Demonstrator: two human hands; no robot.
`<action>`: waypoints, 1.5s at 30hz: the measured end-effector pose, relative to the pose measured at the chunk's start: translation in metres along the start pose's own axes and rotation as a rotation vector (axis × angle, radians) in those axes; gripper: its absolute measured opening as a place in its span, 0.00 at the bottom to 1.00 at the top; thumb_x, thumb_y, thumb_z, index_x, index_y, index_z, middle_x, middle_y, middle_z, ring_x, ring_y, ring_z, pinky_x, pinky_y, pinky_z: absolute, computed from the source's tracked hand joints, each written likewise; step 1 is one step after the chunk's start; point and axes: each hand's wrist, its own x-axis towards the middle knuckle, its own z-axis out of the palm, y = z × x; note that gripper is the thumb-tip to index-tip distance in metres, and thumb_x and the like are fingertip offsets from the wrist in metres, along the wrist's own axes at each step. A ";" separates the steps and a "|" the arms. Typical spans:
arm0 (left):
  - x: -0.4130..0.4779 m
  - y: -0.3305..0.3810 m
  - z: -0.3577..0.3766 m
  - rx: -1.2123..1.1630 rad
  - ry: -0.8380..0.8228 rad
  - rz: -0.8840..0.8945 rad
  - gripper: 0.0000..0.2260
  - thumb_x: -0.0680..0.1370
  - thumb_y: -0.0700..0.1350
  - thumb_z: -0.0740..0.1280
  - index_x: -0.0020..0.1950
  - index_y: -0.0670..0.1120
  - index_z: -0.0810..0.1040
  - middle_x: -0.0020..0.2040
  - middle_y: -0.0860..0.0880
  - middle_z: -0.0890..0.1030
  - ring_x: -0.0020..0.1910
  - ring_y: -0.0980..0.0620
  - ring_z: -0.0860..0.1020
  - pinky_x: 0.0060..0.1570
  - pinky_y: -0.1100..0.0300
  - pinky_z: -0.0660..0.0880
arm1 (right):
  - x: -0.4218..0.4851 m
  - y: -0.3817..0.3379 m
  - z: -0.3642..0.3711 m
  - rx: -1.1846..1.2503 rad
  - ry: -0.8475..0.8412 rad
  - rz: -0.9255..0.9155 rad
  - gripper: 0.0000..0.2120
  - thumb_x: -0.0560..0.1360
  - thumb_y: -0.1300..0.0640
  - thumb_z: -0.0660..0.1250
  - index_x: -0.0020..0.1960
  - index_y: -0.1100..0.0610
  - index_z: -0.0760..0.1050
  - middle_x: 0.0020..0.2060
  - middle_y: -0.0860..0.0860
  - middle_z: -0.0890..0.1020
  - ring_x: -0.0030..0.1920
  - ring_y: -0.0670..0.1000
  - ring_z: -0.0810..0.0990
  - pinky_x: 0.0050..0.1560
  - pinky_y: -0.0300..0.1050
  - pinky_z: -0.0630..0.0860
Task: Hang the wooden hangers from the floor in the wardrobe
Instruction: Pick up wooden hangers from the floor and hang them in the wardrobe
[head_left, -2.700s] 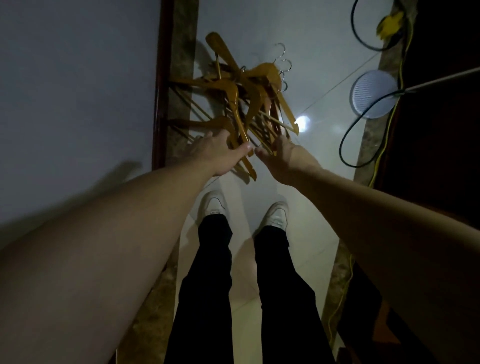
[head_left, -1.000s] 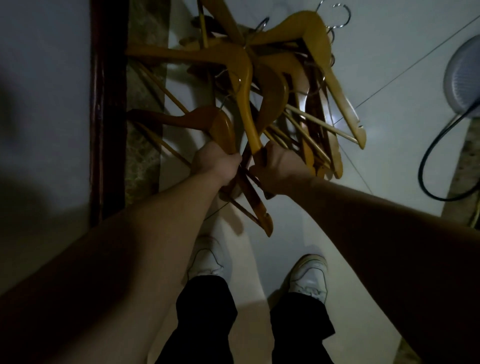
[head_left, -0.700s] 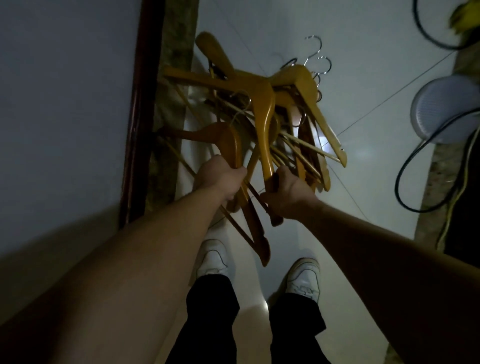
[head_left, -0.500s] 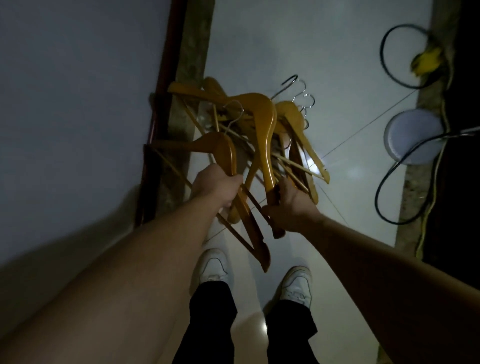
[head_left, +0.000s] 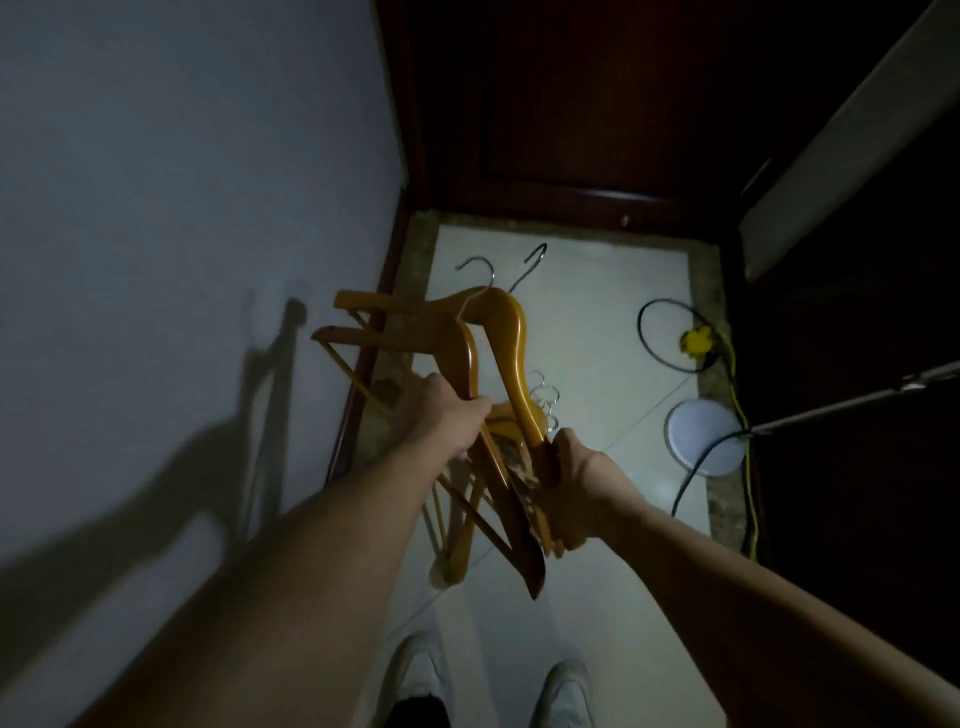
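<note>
Left hand (head_left: 441, 422) and right hand (head_left: 577, 483) each grip wooden hangers (head_left: 501, 332) above the floor (head_left: 597, 312); lift together, avoiding tangles.

Dim home room, perhaps a bedroom, tiled floor (head_left: 597, 322), dark wooden door (head_left: 571, 104)

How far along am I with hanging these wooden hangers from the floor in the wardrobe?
Done: the wooden hangers are lifted clear of the floor, bunched together. In hand: the left hand and right hand both grip that bunch. Left: none is hung yet, and no wardrobe rail shows in this view.
</note>
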 end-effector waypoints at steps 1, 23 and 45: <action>-0.015 0.014 -0.011 0.005 0.001 0.013 0.13 0.80 0.50 0.66 0.39 0.51 0.68 0.38 0.49 0.79 0.37 0.51 0.84 0.44 0.54 0.84 | -0.015 -0.006 -0.013 0.006 0.012 0.001 0.08 0.79 0.55 0.66 0.52 0.53 0.67 0.43 0.53 0.77 0.42 0.53 0.77 0.43 0.50 0.78; -0.279 0.293 -0.206 -0.110 0.168 0.582 0.10 0.79 0.49 0.66 0.41 0.46 0.78 0.38 0.46 0.82 0.35 0.49 0.81 0.42 0.54 0.80 | -0.327 -0.138 -0.312 -0.167 0.489 -0.225 0.19 0.75 0.50 0.72 0.61 0.52 0.68 0.51 0.51 0.81 0.51 0.52 0.82 0.50 0.43 0.77; -0.544 0.385 -0.195 -0.186 -0.070 1.007 0.17 0.77 0.56 0.70 0.45 0.42 0.81 0.37 0.46 0.85 0.34 0.48 0.85 0.43 0.49 0.84 | -0.647 -0.071 -0.367 -0.062 1.032 0.026 0.17 0.74 0.56 0.73 0.57 0.50 0.69 0.46 0.50 0.79 0.42 0.49 0.82 0.41 0.46 0.83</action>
